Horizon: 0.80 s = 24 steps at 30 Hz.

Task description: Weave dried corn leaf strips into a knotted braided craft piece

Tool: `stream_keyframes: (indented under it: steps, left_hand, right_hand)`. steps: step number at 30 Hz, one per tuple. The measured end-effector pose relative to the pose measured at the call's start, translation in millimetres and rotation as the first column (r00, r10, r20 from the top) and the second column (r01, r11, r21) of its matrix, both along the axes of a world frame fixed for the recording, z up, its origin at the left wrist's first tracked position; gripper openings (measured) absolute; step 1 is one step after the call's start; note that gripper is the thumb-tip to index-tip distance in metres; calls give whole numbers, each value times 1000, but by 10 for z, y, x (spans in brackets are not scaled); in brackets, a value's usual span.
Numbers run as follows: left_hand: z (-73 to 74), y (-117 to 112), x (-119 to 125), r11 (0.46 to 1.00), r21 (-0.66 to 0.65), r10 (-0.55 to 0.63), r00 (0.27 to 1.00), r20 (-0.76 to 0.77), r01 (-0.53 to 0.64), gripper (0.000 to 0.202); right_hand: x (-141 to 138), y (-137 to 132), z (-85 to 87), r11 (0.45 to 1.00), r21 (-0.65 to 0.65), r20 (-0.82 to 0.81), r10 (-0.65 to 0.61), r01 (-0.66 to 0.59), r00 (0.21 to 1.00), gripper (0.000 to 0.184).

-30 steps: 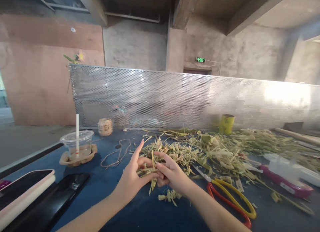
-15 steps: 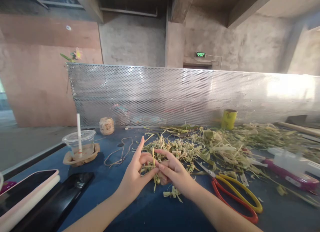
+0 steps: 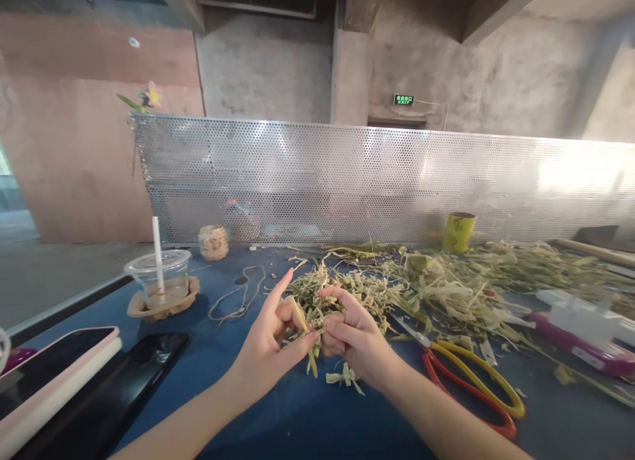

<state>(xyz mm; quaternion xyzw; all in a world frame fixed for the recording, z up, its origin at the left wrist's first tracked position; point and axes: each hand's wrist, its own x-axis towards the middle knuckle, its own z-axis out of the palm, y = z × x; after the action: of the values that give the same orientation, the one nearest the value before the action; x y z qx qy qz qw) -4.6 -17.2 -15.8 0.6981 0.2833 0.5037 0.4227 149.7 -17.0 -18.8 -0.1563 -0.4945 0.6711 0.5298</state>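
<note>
My left hand (image 3: 270,341) is pinched between thumb and curled fingers on a narrow pale yellow-green strip of dried plant leaf (image 3: 297,314), its index finger pointing up. The strip leans to the left, and its lower end hangs below the thumb. Close by on the right, my right hand (image 3: 361,341) has its thumb pressed on curled fingers and its index finger held out; what is in that pinch is hidden. Both hands are above the near edge of a heap of short knotted leaf pieces (image 3: 367,288). A small loose bunch (image 3: 344,376) lies just below my right hand.
Scissors with red and yellow handles (image 3: 518,407) lie at the right, near longer dried leaves (image 3: 461,294) and a purple-and-white device (image 3: 578,344). At left are phones (image 3: 124,387), a lidded cup (image 3: 163,278) and thin cord (image 3: 243,308). Behind stand a yellow tube (image 3: 459,233) and a perforated metal screen (image 3: 297,175).
The strip has tipped from upright to leaning left. My right hand has drawn slightly to the right, widening the small gap between the hands. The whole view has shifted a little.
</note>
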Motion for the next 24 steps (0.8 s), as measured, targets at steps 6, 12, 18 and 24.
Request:
stream_keyframes:
  steps: [6,12,18,24]
  left_hand:
    - [9,42,-15,998,-18,-65,993,-94,64,97]
    - [53,6,-55,994,-70,79,995,-65,-84,92]
    - [29,14,-67,968,163,216,964,-155,-191,97]
    - [-3,14,-68,953,237,238,951,-197,-189,97]
  right_hand:
    - [69,107,-25,985,-174,40,19,-11,999,40]
    - [64,126,-85,999,39,305,-43,33,951,29]
    - [69,132,-111,750,641,484,-560,163,673,21]
    - [98,208,-139,763,616,491,-565,194,663,11]
